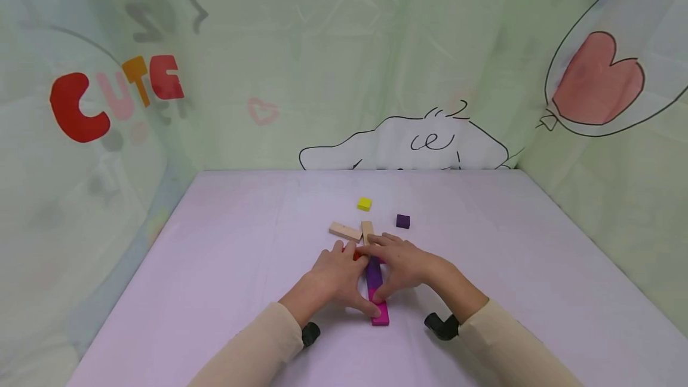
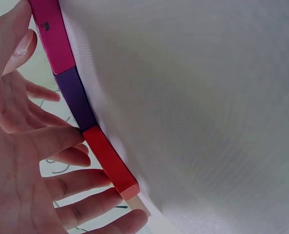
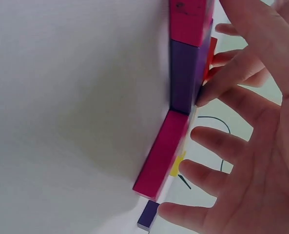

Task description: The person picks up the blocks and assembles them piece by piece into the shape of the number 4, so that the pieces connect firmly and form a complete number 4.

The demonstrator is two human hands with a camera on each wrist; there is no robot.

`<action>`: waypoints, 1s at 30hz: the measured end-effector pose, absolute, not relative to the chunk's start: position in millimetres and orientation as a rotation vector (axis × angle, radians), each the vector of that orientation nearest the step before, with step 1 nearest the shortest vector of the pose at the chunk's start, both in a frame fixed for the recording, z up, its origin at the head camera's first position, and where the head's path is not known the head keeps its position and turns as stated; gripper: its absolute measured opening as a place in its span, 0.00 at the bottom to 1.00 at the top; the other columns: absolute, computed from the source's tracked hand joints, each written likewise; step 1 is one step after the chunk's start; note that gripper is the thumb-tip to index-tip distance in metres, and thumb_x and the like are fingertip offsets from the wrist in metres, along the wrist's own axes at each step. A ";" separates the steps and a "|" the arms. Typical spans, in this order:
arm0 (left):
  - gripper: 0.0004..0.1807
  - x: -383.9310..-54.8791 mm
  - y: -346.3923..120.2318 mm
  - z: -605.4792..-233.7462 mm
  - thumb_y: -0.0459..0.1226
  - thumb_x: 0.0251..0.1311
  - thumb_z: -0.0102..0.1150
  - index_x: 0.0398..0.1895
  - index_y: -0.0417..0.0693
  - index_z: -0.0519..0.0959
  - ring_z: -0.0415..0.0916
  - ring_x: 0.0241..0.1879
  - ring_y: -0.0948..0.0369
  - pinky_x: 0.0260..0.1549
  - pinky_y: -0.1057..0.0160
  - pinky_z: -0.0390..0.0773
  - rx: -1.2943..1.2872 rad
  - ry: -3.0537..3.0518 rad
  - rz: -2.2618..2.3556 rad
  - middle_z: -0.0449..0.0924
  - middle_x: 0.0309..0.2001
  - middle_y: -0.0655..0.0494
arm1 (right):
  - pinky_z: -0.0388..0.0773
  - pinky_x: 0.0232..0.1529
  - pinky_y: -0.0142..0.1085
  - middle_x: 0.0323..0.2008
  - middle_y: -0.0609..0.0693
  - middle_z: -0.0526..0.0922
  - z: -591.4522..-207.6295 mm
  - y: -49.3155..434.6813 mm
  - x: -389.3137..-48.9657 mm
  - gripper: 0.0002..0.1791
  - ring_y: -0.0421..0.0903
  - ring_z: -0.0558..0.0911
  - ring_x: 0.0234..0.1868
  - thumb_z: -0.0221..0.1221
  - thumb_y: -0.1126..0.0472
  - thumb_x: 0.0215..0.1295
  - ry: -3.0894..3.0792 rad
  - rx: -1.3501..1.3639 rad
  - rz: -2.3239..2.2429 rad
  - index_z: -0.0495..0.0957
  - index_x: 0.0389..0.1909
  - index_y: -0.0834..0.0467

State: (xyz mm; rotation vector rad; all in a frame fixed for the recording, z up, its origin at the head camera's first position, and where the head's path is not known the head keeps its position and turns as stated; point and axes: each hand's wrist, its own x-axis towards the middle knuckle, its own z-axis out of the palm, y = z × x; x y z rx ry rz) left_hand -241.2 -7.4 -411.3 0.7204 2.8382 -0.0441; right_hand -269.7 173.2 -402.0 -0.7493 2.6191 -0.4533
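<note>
A pink block (image 1: 381, 319) and a purple block (image 1: 373, 275) lie end to end on the table. A red block (image 2: 111, 160) angles off the purple block's far end on the left; a second pink block (image 3: 161, 155) angles off on the right. My left hand (image 1: 337, 276) spreads over the left side, thumb at the near pink block, index fingertip where purple meets red, other fingertips by the red block. Across from it, my right hand (image 1: 404, 264) has its thumb by the near pink block, fingers extended above the second pink block, which they partly hide in the head view.
Beyond the hands lie two plain wooden blocks (image 1: 345, 232), one pointing away and partly hidden. Farther back are a small yellow block (image 1: 364, 203) and a dark purple block (image 1: 403, 221). A drawn-on curtain (image 1: 344, 76) borders the pale table (image 1: 242, 220).
</note>
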 end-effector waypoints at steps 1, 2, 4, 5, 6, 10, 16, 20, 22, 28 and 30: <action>0.61 -241.2 -7.0 -411.6 0.78 0.40 0.66 0.78 0.62 0.66 0.65 0.67 0.50 0.62 0.48 0.76 0.723 2.838 -0.044 0.64 0.74 0.52 | 0.49 0.74 0.72 0.80 0.59 0.59 -402.4 173.8 -269.4 0.53 0.68 0.50 0.81 0.79 0.47 0.47 2.618 -0.748 -0.461 0.67 0.76 0.47; 0.61 -241.3 -6.7 -411.7 0.78 0.40 0.66 0.78 0.62 0.66 0.65 0.67 0.51 0.62 0.48 0.76 0.725 2.838 -0.045 0.64 0.74 0.52 | 0.49 0.74 0.72 0.80 0.59 0.59 -402.8 174.4 -269.1 0.53 0.68 0.50 0.81 0.79 0.47 0.47 2.617 -0.748 -0.467 0.67 0.76 0.47; 0.61 -241.5 -6.0 -411.9 0.78 0.40 0.66 0.78 0.62 0.66 0.65 0.66 0.51 0.61 0.49 0.77 0.729 2.837 -0.044 0.64 0.74 0.53 | 0.48 0.74 0.73 0.80 0.59 0.59 -403.2 175.7 -268.4 0.53 0.68 0.49 0.81 0.79 0.47 0.47 2.617 -0.756 -0.482 0.67 0.76 0.48; 0.61 -241.7 -5.6 -412.2 0.78 0.40 0.66 0.78 0.62 0.66 0.65 0.66 0.51 0.61 0.49 0.77 0.731 2.837 -0.043 0.64 0.74 0.53 | 0.47 0.74 0.73 0.80 0.59 0.59 -403.5 176.3 -268.2 0.53 0.68 0.48 0.82 0.79 0.47 0.47 2.618 -0.761 -0.486 0.67 0.76 0.49; 0.61 -241.8 -5.3 -412.4 0.78 0.40 0.66 0.78 0.62 0.66 0.65 0.66 0.51 0.61 0.49 0.77 0.732 2.837 -0.047 0.63 0.74 0.53 | 0.47 0.74 0.73 0.80 0.59 0.59 -403.8 176.8 -268.1 0.53 0.69 0.48 0.82 0.79 0.47 0.47 2.620 -0.770 -0.490 0.67 0.76 0.49; 0.60 -241.8 -3.8 -412.9 0.78 0.40 0.66 0.78 0.62 0.67 0.65 0.65 0.51 0.60 0.49 0.77 0.735 2.837 -0.046 0.64 0.73 0.53 | 0.47 0.73 0.74 0.80 0.60 0.60 -405.6 178.7 -267.8 0.53 0.69 0.48 0.81 0.79 0.47 0.47 2.626 -0.792 -0.497 0.68 0.76 0.50; 0.60 -241.2 -2.3 -413.5 0.78 0.40 0.65 0.77 0.62 0.67 0.65 0.64 0.52 0.59 0.50 0.78 0.741 2.842 -0.051 0.66 0.71 0.53 | 0.46 0.74 0.74 0.80 0.60 0.58 -407.9 181.4 -267.0 0.53 0.69 0.47 0.82 0.79 0.46 0.47 2.626 -0.765 -0.510 0.67 0.76 0.48; 0.60 -241.3 -2.0 -414.6 0.78 0.41 0.66 0.77 0.61 0.67 0.65 0.65 0.51 0.60 0.50 0.78 0.742 2.840 -0.034 0.66 0.72 0.52 | 0.46 0.74 0.74 0.81 0.60 0.57 -409.0 182.5 -266.4 0.53 0.69 0.47 0.82 0.79 0.46 0.47 2.623 -0.751 -0.526 0.67 0.76 0.46; 0.59 -241.7 -2.3 -415.6 0.77 0.41 0.66 0.77 0.60 0.68 0.65 0.65 0.51 0.59 0.49 0.78 0.743 2.835 -0.016 0.66 0.71 0.52 | 0.45 0.73 0.74 0.81 0.60 0.57 -410.2 182.9 -266.2 0.53 0.69 0.47 0.82 0.79 0.46 0.47 2.621 -0.752 -0.531 0.67 0.76 0.46; 0.58 -242.4 -5.8 -415.6 0.76 0.41 0.67 0.76 0.59 0.69 0.65 0.64 0.50 0.58 0.48 0.78 0.731 2.830 -0.002 0.66 0.70 0.50 | 0.46 0.73 0.74 0.81 0.58 0.56 -411.7 180.4 -268.2 0.52 0.69 0.47 0.82 0.78 0.43 0.47 2.623 -0.766 -0.498 0.68 0.76 0.44; 0.58 -241.5 -7.5 -414.5 0.76 0.42 0.67 0.76 0.60 0.69 0.65 0.64 0.50 0.57 0.49 0.78 0.730 2.834 -0.014 0.67 0.69 0.50 | 0.46 0.73 0.74 0.81 0.58 0.56 -411.1 178.8 -269.4 0.52 0.68 0.47 0.82 0.78 0.43 0.47 2.626 -0.765 -0.483 0.68 0.76 0.43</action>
